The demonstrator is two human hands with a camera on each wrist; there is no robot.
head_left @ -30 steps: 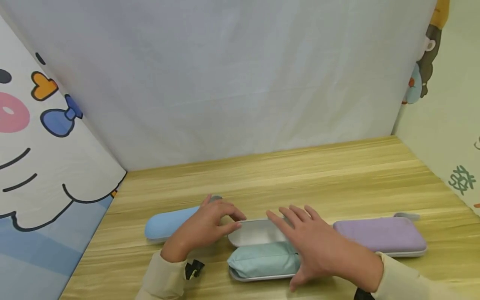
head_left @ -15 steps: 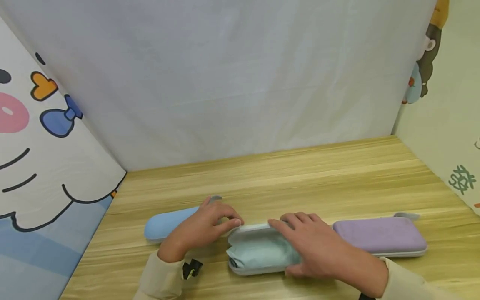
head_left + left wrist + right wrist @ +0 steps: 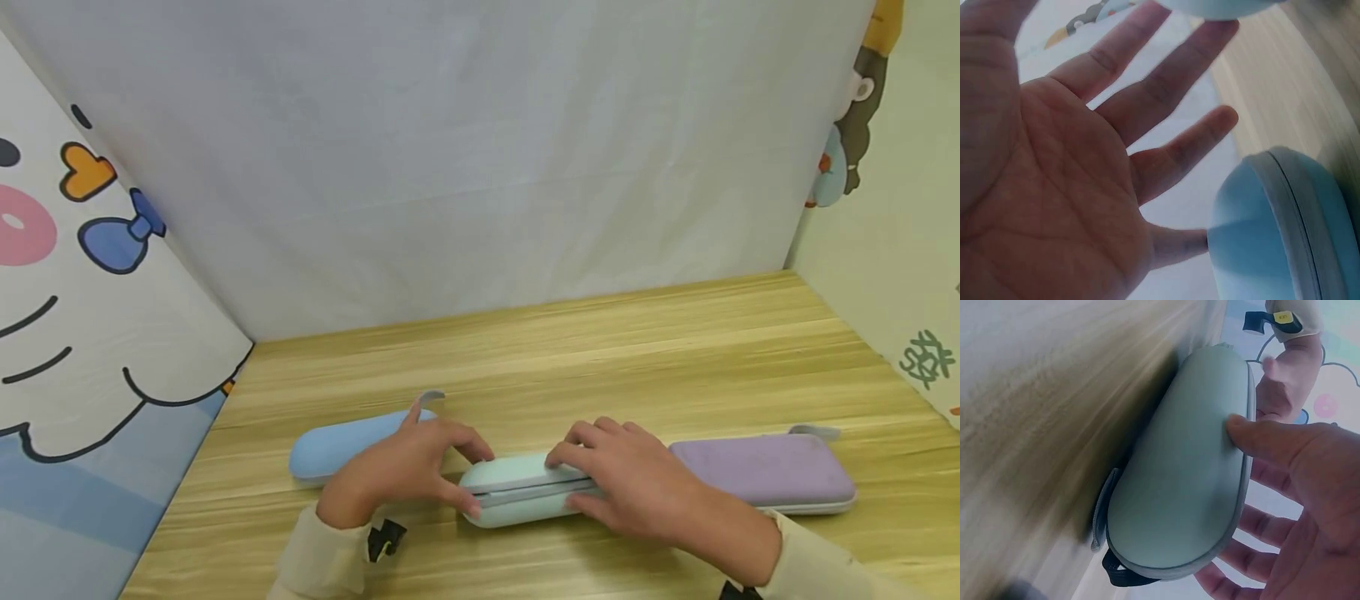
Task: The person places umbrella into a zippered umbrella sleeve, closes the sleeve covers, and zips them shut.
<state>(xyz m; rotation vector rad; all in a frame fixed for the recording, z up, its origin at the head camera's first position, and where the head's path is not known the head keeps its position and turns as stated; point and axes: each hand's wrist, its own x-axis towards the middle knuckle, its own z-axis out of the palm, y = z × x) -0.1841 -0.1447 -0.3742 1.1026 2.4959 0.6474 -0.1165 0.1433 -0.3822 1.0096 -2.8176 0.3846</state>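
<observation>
A mint-green zip case [image 3: 517, 475] lies on the table in the head view, its halves brought nearly together with a narrow slit along the front. My right hand [image 3: 637, 483] grips its right part, thumb on the front and fingers over the top; the right wrist view shows the thumb on the smooth green shell [image 3: 1179, 462]. At the case's left end, my left hand [image 3: 405, 467] holds it between thumb and index finger. In the left wrist view, the little finger reaches a light blue zip case [image 3: 1247, 250]. The mint case's contents are hidden.
A light blue case [image 3: 337, 446] with a grey strap [image 3: 431, 396] lies to the left, partly behind my left hand. On the right is a purple zip case [image 3: 761, 471]. The wood-grain table [image 3: 525, 358] ends at a white cloth backdrop [image 3: 487, 167], with printed side panels.
The mint case's lid has swung over toward its base, covering the mint fabric bundle inside. My left thumb and index finger have come onto the case's left end.
</observation>
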